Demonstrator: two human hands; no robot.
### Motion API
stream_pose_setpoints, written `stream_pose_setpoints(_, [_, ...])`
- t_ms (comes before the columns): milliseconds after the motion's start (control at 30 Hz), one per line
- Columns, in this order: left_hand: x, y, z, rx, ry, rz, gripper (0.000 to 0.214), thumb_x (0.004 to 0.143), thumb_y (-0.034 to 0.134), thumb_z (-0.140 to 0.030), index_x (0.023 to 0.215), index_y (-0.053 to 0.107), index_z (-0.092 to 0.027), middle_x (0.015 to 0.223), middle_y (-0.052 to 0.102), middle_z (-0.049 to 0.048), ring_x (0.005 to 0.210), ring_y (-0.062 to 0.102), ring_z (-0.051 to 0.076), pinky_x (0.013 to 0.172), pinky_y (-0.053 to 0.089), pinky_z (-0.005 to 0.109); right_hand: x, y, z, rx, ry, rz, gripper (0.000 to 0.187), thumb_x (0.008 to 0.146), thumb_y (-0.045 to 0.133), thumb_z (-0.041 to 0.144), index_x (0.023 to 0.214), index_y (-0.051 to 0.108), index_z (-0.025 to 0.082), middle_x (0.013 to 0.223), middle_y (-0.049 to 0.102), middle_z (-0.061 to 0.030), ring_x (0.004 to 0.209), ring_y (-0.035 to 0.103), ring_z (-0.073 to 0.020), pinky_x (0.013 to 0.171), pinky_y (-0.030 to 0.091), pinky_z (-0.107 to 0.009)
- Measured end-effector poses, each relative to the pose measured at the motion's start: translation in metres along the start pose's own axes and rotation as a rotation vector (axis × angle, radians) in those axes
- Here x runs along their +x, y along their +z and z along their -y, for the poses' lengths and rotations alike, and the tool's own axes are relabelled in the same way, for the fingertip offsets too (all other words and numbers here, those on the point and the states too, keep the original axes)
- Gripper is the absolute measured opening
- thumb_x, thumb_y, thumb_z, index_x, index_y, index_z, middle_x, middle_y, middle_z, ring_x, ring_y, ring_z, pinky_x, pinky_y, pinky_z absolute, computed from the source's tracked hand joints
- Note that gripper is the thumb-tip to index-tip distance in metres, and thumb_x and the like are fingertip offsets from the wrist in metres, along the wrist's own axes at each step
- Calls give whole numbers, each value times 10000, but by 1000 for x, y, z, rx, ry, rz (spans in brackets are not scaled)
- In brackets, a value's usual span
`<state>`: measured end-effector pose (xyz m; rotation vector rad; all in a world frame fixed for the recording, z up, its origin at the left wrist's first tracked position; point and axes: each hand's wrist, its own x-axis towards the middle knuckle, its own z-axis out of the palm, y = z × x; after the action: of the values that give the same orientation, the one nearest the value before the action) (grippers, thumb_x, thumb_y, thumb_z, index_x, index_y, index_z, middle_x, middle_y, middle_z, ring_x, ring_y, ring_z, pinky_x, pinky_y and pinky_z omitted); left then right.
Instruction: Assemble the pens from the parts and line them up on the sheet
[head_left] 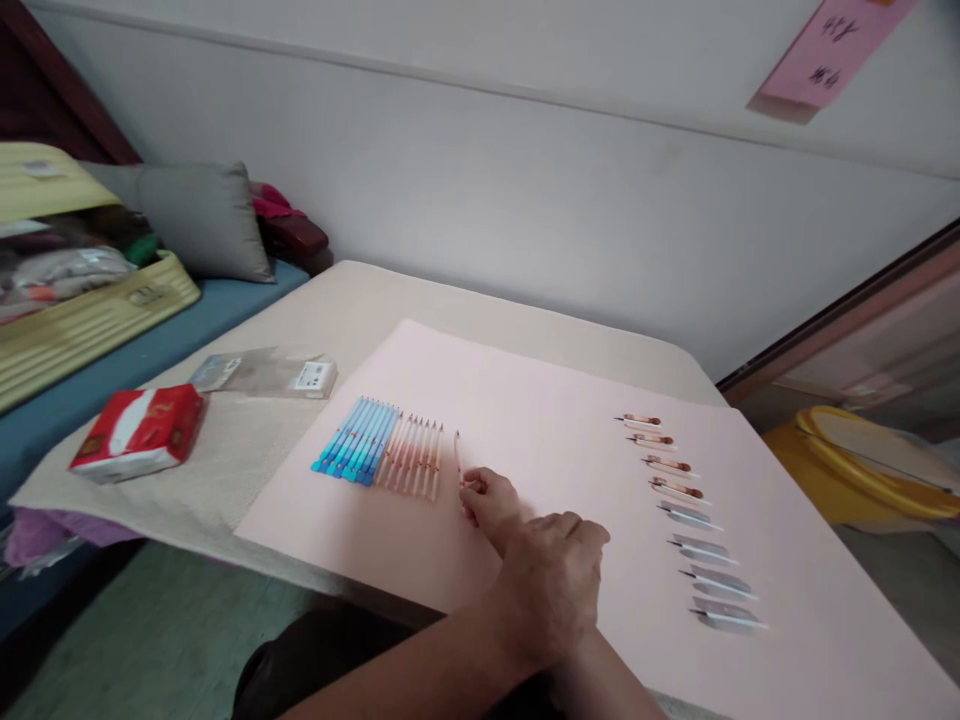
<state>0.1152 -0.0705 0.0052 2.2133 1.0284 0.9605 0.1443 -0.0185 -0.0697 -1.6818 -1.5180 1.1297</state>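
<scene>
My right hand (pixel 486 500) pinches the lower end of a slim white-and-red pen (pixel 458 450), its dark tip pointing away from me. Across my right wrist lies my left hand (pixel 555 570), its fingers curled over it. Left of the held pen, a row of pale pens with orange-red marks (pixel 411 455) lies side by side on a pale pink sheet (pixel 540 440). Against that row sits a group of blue pens (pixel 356 440). On the sheet's right side, a column holds several white pens with brown patterns (pixel 667 465) and several with grey barrels (pixel 709 580).
A red tissue pack (pixel 142 430) and a clear plastic packet (pixel 262 372) lie on the table's left. Beyond are a yellow case (pixel 97 310) and grey pillow (pixel 187 220). A white wall (pixel 487 180) rises behind; a yellow bucket (pixel 832 460) stands right.
</scene>
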Motion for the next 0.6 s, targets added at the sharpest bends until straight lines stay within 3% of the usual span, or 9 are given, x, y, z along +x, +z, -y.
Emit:
stream_pose_setpoints(133, [-4,0,2,102,52,11,127,779,458,-100,831,540,-183,729,595,32,694,555,167,628,423,317,18,18,10,-88,38,-14,198,675,498,150,814,632,194,532,581,28,496,520,-120,489,382,-229])
stream_pose_setpoints(267, [-5,-8,2,124,82,35,90,770,465,-131,829,509,-182,743,580,38,673,533,169,604,415,324,17,27,16,-146,16,-36,199,673,487,126,794,628,200,536,590,28,514,541,-122,522,390,-231])
stream_pose_setpoints(600, [-6,-21,-1,176,129,32,40,786,467,-165,822,484,-171,773,569,41,678,504,165,603,385,331,13,27,19,-225,-9,27,288,705,505,134,965,624,166,575,626,14,549,560,-131,557,400,-234])
